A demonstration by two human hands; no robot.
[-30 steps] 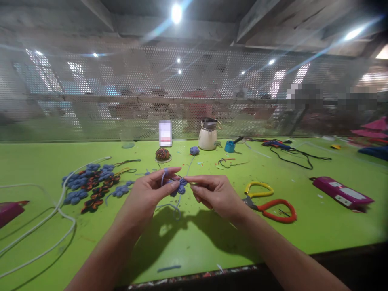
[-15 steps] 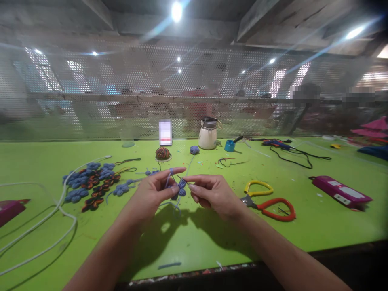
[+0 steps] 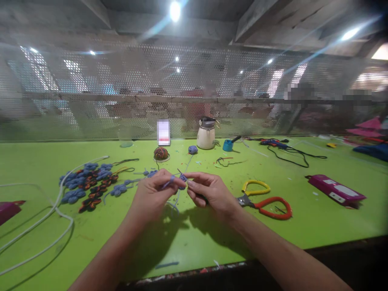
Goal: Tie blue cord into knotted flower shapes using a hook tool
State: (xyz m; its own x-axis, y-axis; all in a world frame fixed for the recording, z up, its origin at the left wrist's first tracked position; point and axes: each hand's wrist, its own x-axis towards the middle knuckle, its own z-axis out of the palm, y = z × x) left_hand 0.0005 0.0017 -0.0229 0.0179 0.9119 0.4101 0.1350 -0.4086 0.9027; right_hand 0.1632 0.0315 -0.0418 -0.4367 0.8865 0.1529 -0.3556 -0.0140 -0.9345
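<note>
Near the middle of the green table, my left hand [image 3: 154, 192] pinches a small blue-purple crochet piece [image 3: 182, 181], with yarn looped round its index finger. Opposite it, my right hand [image 3: 210, 192] is closed on a thin crochet hook [image 3: 179, 172], whose tip shows above the piece; the handle is mostly hidden in the palm. A strand runs back from the piece to a small blue-purple yarn ball [image 3: 192, 150]. Blue crocheted flowers [image 3: 73, 195] and dark orange-black ones [image 3: 91, 201] lie to the left.
Scissors [image 3: 249, 200] with yellow and red handles lie right of my hands. Behind stand a phone [image 3: 163, 132], a multicoloured yarn ball [image 3: 161, 153], a white jug [image 3: 206, 135] and a blue pot [image 3: 228, 145]. A purple power strip [image 3: 336, 190] lies right; a white cable [image 3: 65, 178] crosses left.
My left fingers have closed in over the crochet piece, which is now turned and more covered. The hook stands more upright. The whole view has shifted slightly.
</note>
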